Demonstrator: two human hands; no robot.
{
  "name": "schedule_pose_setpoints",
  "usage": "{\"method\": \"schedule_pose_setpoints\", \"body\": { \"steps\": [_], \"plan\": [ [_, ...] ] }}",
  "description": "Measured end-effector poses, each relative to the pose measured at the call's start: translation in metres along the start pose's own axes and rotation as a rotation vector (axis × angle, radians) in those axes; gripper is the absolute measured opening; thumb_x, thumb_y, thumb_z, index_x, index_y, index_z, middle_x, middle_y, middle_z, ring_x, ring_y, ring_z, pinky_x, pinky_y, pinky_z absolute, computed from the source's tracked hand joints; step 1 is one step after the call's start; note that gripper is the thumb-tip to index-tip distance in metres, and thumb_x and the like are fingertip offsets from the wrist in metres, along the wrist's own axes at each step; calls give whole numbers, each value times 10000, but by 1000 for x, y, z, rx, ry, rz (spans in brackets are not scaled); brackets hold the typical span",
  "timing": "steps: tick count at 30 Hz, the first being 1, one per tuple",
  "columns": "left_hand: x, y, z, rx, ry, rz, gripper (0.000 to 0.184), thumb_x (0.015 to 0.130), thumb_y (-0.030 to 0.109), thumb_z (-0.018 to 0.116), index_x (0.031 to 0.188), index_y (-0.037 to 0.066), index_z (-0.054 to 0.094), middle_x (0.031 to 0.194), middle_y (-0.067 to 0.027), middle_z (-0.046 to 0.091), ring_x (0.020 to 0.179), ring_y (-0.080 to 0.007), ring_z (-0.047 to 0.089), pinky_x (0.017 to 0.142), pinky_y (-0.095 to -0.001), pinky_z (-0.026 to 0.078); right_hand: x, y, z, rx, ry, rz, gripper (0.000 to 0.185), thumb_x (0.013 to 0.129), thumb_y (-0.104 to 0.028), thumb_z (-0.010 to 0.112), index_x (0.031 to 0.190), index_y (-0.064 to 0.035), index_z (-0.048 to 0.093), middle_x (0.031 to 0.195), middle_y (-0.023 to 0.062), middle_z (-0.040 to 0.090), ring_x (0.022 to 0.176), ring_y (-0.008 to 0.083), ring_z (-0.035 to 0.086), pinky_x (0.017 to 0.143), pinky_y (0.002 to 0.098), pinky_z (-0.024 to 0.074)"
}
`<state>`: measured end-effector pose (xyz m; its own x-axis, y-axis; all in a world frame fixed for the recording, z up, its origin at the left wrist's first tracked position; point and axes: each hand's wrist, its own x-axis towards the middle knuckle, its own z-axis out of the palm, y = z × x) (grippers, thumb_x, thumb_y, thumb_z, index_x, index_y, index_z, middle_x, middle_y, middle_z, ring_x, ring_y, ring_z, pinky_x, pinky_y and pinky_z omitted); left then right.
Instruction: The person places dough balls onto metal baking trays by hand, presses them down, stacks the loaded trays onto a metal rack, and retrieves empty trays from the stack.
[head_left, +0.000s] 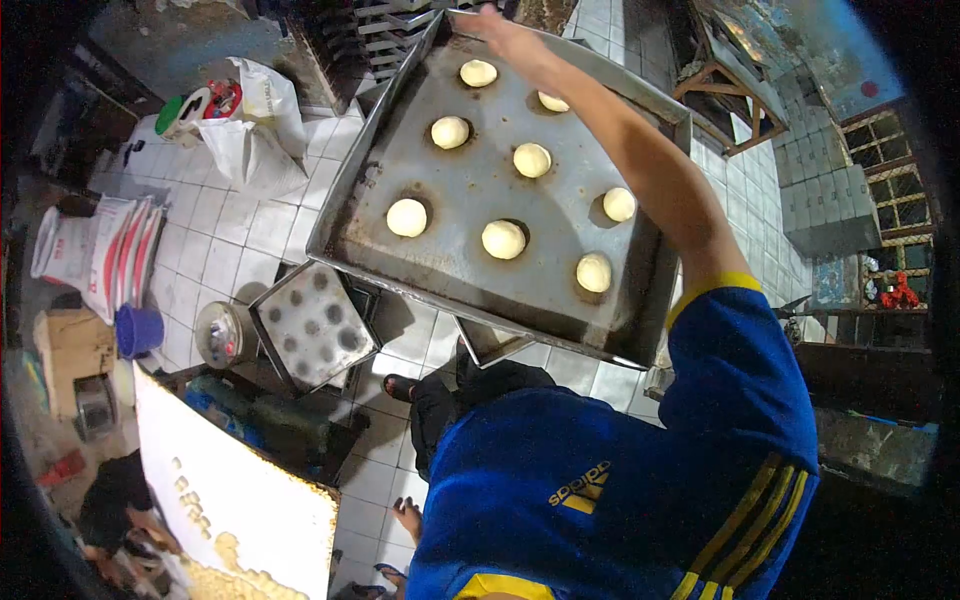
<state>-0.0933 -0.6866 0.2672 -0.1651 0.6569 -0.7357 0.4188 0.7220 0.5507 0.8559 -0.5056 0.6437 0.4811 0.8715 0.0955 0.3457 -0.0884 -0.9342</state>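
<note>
A large metal baking tray (455, 190) fills the upper middle of the head view. Pale round dough balls (503, 239) sit spaced apart on it, several in all; my right forearm partly covers one. Stretched across the tray, my right arm ends in my right hand (505, 38) over the far edge, near a dough ball (478, 73). Motion blurs its fingers, so whether they hold anything is unclear. Low beside my blue shirt hangs my left hand (406, 516), fingers loosely apart, with nothing visible in it.
Left of the large tray is a smaller dark-spotted tray (300, 325), beside a clear jar (222, 333). A white board (250, 470) bearing dough pieces is at lower left, near another person's hands. Sacks (100, 250), a blue tub (138, 330) and white bags (255, 150) stand farther left.
</note>
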Motion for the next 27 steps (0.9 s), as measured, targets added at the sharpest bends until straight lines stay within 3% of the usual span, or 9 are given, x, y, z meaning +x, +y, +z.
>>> {"method": "schedule_pose_setpoints", "body": {
  "steps": [4,6,10,12,13,18,20,26,27],
  "plan": [
    [-2,-3,3,-32,-23,-49,550,979,219,784,1438,51,533,903,-91,646,590,-142,500,533,-299,403,-50,-23,63,-439,-195,-76,803,1194,-609,245,1701,0,378,1780,155,380,1617,329,405,1367,444,254],
    [9,5,-3,37,-20,-36,517,999,270,750,1450,125,544,1006,-71,648,743,-155,543,635,-359,463,-66,4,95,-1006,-293,-351,833,1182,-632,284,1721,2,325,1802,179,321,1655,314,335,1377,443,230],
    [21,46,-4,38,20,-41,472,1028,327,700,1463,211,555,1120,-34,649,911,-176,560,764,-439,506,-74,2,104,-1066,-275,-345,826,1189,-617,269,1742,-3,261,1825,196,241,1690,302,244,1391,435,190],
    [20,71,1,-1,47,88,447,1046,313,683,1462,202,561,1116,-22,651,902,-164,559,771,-410,501,-56,-3,87,122,-245,61,808,1196,-600,220,1754,-15,221,1841,181,190,1711,297,165,1403,438,131],
    [23,75,0,-2,9,137,426,1056,301,675,1454,192,569,1134,-18,655,920,-155,563,772,-388,502,-54,-13,81,422,-175,9,807,1195,-606,195,1762,-33,204,1851,147,173,1710,295,167,1405,427,103],
    [34,63,6,-46,3,138,426,1052,292,690,1453,197,581,1166,-32,672,971,-163,615,739,-369,513,-112,-48,45,229,-119,45,838,1182,-639,234,1753,-26,250,1842,154,215,1711,301,165,1402,447,111],
    [38,50,4,-84,-23,160,433,1049,287,699,1457,202,583,1171,-38,676,990,-169,632,720,-373,521,-151,-51,46,-417,-166,-7,864,1172,-660,244,1749,-17,261,1837,152,236,1712,307,160,1399,469,118],
    [45,61,1,129,-113,149,451,1033,337,728,1428,163,595,1093,-42,682,939,-182,645,658,-370,535,-198,-56,53,-242,-148,183,866,1169,-662,280,1764,-35,216,1833,160,252,1712,314,157,1393,465,137],
    [45,72,0,180,-130,199,447,1033,355,731,1406,147,599,1065,-38,680,916,-183,643,657,-350,528,-182,-16,34,62,-86,52,863,1164,-670,275,1761,-48,237,1823,166,282,1709,319,178,1384,493,171]
  ]
}}
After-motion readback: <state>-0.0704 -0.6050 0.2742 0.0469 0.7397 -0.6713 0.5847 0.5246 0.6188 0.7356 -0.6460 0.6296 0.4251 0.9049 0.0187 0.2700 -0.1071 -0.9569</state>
